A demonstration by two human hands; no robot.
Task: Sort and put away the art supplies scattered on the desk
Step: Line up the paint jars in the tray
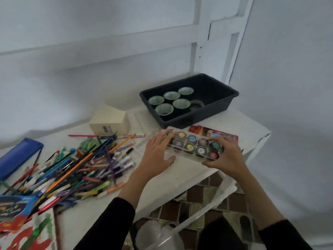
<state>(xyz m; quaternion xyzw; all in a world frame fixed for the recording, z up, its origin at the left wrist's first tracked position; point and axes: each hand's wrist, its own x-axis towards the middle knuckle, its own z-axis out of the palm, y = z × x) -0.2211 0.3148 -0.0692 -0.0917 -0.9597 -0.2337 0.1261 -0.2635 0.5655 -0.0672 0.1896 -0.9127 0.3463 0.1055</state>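
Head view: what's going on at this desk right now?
A person holds a clear paint set with both hands, the left hand at its left end and the right hand curled round its right end, near the right edge of the desk. Behind it a dark tray holds five pale cups. To the left, a pile of pencils, pens and brushes lies unsorted, beside a blue pouch.

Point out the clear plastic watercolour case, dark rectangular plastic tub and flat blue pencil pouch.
Clear plastic watercolour case (194, 144), head view: lid centre.
Dark rectangular plastic tub (212, 108), head view: near outer wall.
Flat blue pencil pouch (18, 156), head view: middle of face.
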